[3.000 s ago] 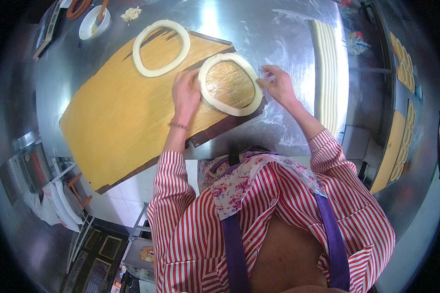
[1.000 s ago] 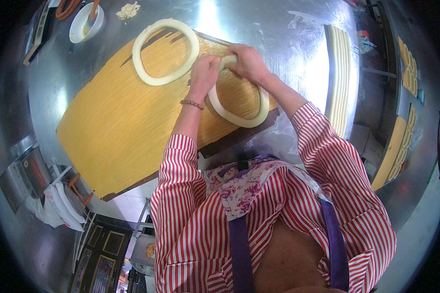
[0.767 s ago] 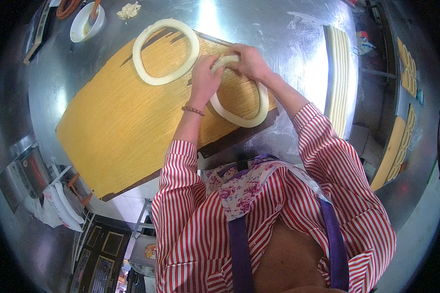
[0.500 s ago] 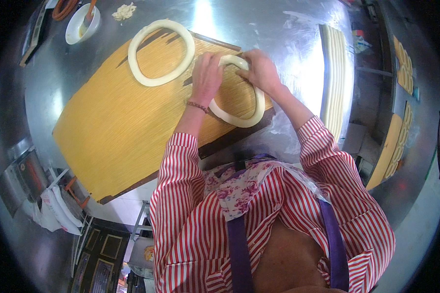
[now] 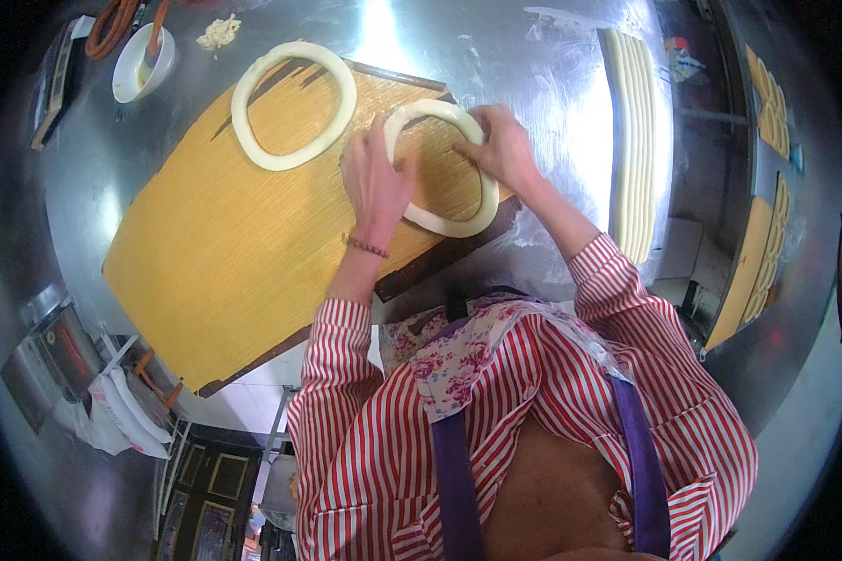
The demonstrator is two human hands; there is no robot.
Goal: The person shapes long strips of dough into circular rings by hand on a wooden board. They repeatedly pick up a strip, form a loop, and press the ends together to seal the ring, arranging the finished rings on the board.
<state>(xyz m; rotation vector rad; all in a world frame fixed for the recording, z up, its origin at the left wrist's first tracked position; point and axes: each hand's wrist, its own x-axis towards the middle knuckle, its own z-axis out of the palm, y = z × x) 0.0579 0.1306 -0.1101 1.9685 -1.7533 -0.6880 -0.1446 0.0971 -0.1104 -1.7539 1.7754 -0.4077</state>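
The nearer dough ring (image 5: 451,227) lies on the board (image 5: 225,252); left hand (image 5: 377,182) and right hand (image 5: 505,148) straddle its sides, loosely curled, grip unclear. Light, even pressure should keep its thickness uniform.

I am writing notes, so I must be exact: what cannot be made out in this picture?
Head view: right dough ring, left side: partly covered by the left hand.
Head view: brown coil, upper part: cut off by the top edge.
Head view: white bowl, its contents: too small to identify.
Head view: pale pieces at far right: too small to count.
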